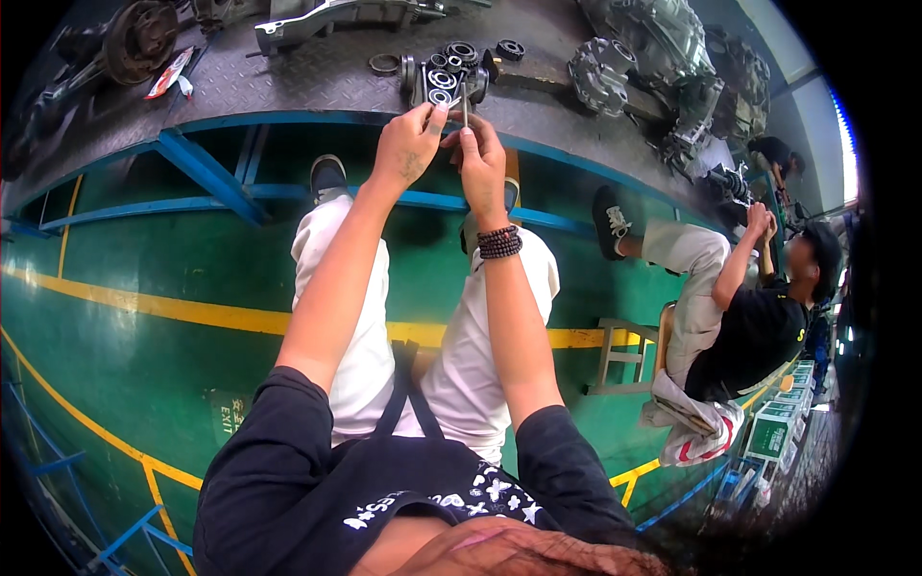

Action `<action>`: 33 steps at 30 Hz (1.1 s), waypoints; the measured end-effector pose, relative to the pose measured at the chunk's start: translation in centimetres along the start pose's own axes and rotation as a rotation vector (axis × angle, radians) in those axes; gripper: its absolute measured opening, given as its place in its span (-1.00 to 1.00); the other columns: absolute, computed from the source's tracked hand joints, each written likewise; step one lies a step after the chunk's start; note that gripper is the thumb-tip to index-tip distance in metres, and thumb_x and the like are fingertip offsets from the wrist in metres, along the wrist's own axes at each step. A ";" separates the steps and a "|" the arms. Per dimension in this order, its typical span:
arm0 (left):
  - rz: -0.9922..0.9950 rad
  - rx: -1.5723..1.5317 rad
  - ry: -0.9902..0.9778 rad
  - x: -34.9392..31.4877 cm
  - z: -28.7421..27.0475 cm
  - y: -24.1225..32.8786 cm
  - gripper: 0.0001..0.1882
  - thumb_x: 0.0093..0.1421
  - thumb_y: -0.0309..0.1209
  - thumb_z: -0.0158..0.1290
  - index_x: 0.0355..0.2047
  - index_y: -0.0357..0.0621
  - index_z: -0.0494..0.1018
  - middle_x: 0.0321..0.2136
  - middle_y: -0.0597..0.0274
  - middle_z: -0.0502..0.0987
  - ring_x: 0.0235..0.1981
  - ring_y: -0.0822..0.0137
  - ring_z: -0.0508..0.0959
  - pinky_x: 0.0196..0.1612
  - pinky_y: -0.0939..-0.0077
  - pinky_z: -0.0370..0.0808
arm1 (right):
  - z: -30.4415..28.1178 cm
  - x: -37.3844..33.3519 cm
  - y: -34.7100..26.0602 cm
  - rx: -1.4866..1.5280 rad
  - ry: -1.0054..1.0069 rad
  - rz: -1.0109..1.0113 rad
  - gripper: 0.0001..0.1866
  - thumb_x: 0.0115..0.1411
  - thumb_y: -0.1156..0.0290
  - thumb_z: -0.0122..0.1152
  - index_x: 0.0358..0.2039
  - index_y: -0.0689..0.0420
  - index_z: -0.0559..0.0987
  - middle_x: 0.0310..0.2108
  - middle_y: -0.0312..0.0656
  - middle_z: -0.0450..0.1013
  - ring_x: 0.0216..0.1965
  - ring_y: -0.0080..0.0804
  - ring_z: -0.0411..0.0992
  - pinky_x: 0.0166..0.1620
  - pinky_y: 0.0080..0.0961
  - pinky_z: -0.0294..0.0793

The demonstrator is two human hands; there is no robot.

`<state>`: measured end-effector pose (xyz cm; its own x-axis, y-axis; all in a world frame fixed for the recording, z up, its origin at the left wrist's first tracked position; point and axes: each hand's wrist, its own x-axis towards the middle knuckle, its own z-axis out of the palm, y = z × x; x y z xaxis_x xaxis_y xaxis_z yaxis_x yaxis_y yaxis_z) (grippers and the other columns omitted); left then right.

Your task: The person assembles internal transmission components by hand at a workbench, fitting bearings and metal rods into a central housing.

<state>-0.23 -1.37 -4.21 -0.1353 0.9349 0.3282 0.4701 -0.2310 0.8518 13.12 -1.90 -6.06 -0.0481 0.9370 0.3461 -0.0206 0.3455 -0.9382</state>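
Observation:
My left hand is closed in a pinch at the bench's front edge, on a small pale piece whose kind I cannot make out. Close beside it, my right hand grips a thin metal rod that points up and away from me. Just beyond both hands lies a cluster of metal parts, with a ball bearing and a toothed gear among them. Another gear sits to the right of the cluster, and a dark metal ring to its left.
The metal workbench has a blue frame. Gearbox housings stand at right, a brake drum assembly far left, near a red-and-white packet. A co-worker sits at right beside a stool.

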 end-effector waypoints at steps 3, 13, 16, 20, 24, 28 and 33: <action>-0.033 -0.106 -0.028 0.0 0.0 -0.2 -0.51 0.35 -0.04 -0.13 -0.40 -0.26 0.49 -0.65 0.09 0.45 -0.56 0.20 0.49 -0.42 0.33 0.39 | 0.2 0.0 0.2 -0.002 0.007 -0.008 -0.73 0.38 0.44 -0.07 0.01 0.23 0.48 -0.40 -0.30 0.50 -0.50 -0.70 0.30 -0.43 -0.74 0.31; -0.189 -0.721 -0.207 1.0 -0.1 -1.2 -0.69 0.38 -0.32 -0.15 0.02 -0.10 0.47 -0.40 0.39 0.50 -0.37 0.56 0.42 -0.32 0.67 0.35 | -0.8 0.8 1.0 0.253 0.098 0.182 -0.77 0.36 0.32 -0.03 -0.25 0.21 0.51 -0.52 -0.33 0.42 -0.60 -0.65 0.31 -0.55 -0.68 0.27; -0.232 -0.766 -0.200 0.8 -0.1 -0.9 -0.69 0.37 -0.32 -0.15 0.03 -0.09 0.46 -0.35 0.35 0.53 -0.32 0.53 0.45 -0.28 0.65 0.37 | -1.1 0.7 0.7 0.319 0.095 0.234 -0.75 0.37 0.28 -0.06 -0.27 0.19 0.50 -0.55 -0.33 0.38 -0.60 -0.63 0.31 -0.54 -0.67 0.27; -0.271 -0.820 -0.217 0.7 -0.2 -0.4 -0.69 0.37 -0.33 -0.15 0.03 -0.10 0.46 -0.31 0.31 0.56 -0.30 0.50 0.48 -0.24 0.63 0.38 | -1.2 0.5 0.1 0.355 0.098 0.264 -0.73 0.37 0.26 -0.09 -0.28 0.18 0.49 -0.57 -0.34 0.35 -0.60 -0.62 0.30 -0.53 -0.65 0.27; -0.396 -0.847 -0.133 1.3 -0.2 -1.3 -0.71 0.39 -0.27 -0.14 -0.05 -0.11 0.49 -0.46 0.38 0.48 -0.48 0.56 0.38 -0.42 0.68 0.30 | -1.0 0.6 -0.5 0.331 0.068 0.228 -0.73 0.38 0.28 -0.10 -0.26 0.21 0.50 -0.60 -0.36 0.30 -0.60 -0.63 0.27 -0.53 -0.67 0.25; -0.374 -0.741 -0.096 1.0 -0.1 -0.9 -0.68 0.40 -0.19 -0.10 -0.12 -0.13 0.53 -0.58 0.47 0.32 -0.60 0.64 0.21 -0.57 0.71 0.13 | -0.9 0.6 -0.3 0.285 0.091 0.185 -0.73 0.39 0.27 -0.05 -0.25 0.21 0.52 -0.61 -0.42 0.26 -0.61 -0.69 0.22 -0.55 -0.70 0.22; -0.296 -0.732 -0.156 0.5 -0.5 0.5 -0.71 0.34 -0.21 0.00 -0.19 -0.19 0.54 -0.59 0.45 0.40 -0.59 0.65 0.27 -0.52 0.73 0.18 | -0.7 0.4 0.0 0.243 0.109 0.205 -0.75 0.36 0.24 0.08 -0.23 0.19 0.53 -0.58 -0.46 0.28 -0.62 -0.76 0.19 -0.58 -0.76 0.16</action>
<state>-0.48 -1.14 -3.48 -0.0157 0.9994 0.0317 -0.2643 -0.0347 0.9638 13.84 -1.46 -5.90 0.0305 0.9904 0.1351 -0.2598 0.1384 -0.9557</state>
